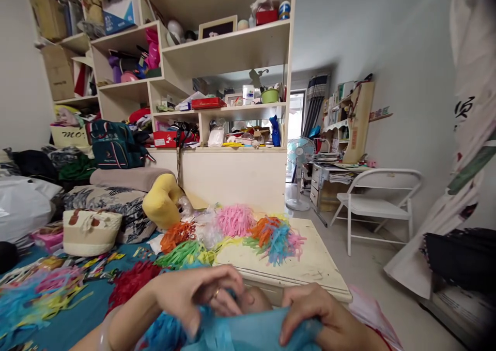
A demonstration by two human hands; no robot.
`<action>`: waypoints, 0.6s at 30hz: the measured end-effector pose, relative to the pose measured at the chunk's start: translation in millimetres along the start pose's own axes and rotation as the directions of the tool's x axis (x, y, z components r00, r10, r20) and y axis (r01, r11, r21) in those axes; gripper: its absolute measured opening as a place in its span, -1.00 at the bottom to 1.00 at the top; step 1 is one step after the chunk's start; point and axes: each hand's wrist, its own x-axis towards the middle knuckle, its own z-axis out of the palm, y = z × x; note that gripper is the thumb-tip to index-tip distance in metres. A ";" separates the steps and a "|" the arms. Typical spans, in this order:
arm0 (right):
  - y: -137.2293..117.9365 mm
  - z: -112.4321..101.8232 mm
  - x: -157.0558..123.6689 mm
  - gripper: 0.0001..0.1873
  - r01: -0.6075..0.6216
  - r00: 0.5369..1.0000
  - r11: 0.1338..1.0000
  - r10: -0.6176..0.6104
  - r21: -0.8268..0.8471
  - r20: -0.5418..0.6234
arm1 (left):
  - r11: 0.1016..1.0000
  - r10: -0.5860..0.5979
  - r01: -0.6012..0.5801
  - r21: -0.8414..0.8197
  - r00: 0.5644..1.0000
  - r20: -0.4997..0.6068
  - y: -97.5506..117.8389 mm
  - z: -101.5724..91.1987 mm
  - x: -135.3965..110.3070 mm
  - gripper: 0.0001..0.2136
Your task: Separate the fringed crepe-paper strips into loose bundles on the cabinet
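Blue fringed paper (248,334): soft sheet cut into strips, at the bottom edge of the view, low in front of the person and held between both hands. Left hand (196,293): fingers curled over the paper's left part, gripping it; ring on one finger, pale bangle on the wrist. Right hand (323,317): closed on the paper's right edge, thumb pressed on top. Low cream table (313,268): just beyond the hands, bare at the near end. Mixed orange, blue and pink paper pile (273,234): on the table's far part. Pink paper bundle (235,220): at the table's far left corner, beside the mixed pile. Green bundle (182,253), orange bundle (176,233) and red bundle (132,281): left of the table, on a teal floor covering (77,317). Yellow cushion (160,202) and woven bag (91,232): farther left. White folding chair (377,203): right, near the wall. Shelving unit (232,51): behind, crowded.
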 end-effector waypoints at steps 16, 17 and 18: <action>-24.5 -38.1 7.3 -0.60 -0.268 0.959 0.937 0.282 -0.224 0.034 | 0.814 -0.135 0.230 0.533 0.968 -0.212 11.5 19.9 49.8 -0.73; -17.1 -31.3 11.3 -0.55 -0.293 0.950 0.938 0.307 -0.188 0.051 | 0.810 -0.146 0.239 0.535 0.967 -0.209 11.2 19.2 50.5 -0.72; -9.4 -25.8 14.2 -0.55 -0.330 0.934 0.931 0.346 -0.156 0.091 | 0.814 -0.165 0.249 0.525 0.965 -0.202 10.9 18.1 50.8 -0.73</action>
